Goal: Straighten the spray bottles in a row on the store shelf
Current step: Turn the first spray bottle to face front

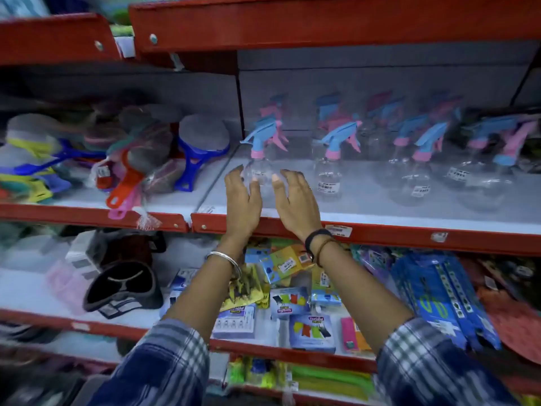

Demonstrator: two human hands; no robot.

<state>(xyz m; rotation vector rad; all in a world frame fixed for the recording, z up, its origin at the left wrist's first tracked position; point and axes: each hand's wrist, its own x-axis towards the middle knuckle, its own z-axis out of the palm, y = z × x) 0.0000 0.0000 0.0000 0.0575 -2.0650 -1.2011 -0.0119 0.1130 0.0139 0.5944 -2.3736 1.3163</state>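
Note:
Clear spray bottles with blue and pink trigger heads stand on the white shelf (pixel 366 212), in loose rows. The leftmost front bottle (pixel 261 168) stands upright near the shelf's left end. My left hand (pixel 243 197) is cupped at its left side and my right hand (pixel 295 200) at its right side, fingers spread, thumbs close to the clear body. Neither hand is closed around it. A second front bottle (pixel 330 174) stands to the right, and a third (pixel 417 180) further right. More bottles (pixel 486 177) crowd behind and at the far right, blurred.
A red shelf lip (pixel 409 237) runs under my wrists. Left of a divider lie coloured handled brushes (pixel 190 159). The shelf below holds packets of clips (pixel 289 303) and blue packs (pixel 439 294). A red shelf (pixel 322 22) hangs overhead.

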